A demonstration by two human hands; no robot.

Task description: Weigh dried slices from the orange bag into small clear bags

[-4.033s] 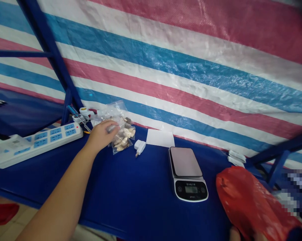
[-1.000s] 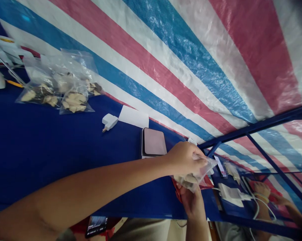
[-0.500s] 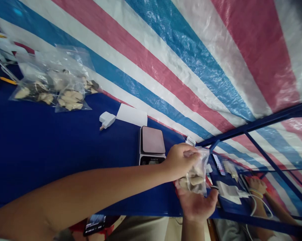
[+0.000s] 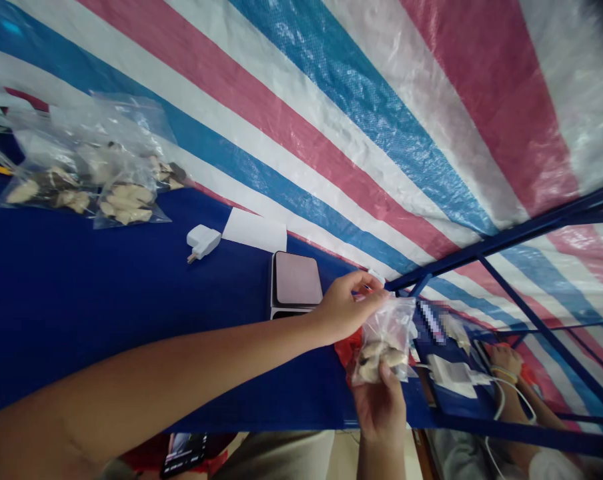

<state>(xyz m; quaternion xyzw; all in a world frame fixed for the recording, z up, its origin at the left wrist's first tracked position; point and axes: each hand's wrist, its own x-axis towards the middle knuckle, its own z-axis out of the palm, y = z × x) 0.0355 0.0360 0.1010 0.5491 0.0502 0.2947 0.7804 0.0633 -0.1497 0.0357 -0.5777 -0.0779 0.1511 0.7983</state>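
Note:
A clear zip bag [image 4: 389, 327] with pale, chunky slices in its lower half, some dark-edged, is held upright between both hands. My left hand [image 4: 349, 310] reaches across from the left, its fingers closed on the bag's top edge. From below, my right hand [image 4: 381, 403] grips the bottom of the bag, thumb pressed over the front near the slices. Left of the bag, a small kitchen scale [image 4: 297, 279] with a pinkish plate lies partly behind my left forearm; nothing rests on its plate. Red plastic [image 4: 345, 350] shows behind the bag.
Several similar filled bags [image 4: 126, 200] lie at the left. A white plug adapter [image 4: 203, 241] and white paper [image 4: 255, 229] are beyond the scale. Blue metal bars [image 4: 511, 280] stand at the right, with another person's hand [image 4: 506, 360] behind them. A phone [image 4: 184, 453] is below the table edge.
The right hand, open under the bag before, now has its thumb over the front and grips it. The left hand shifted slightly up at the bag's top. The view moved a little right.

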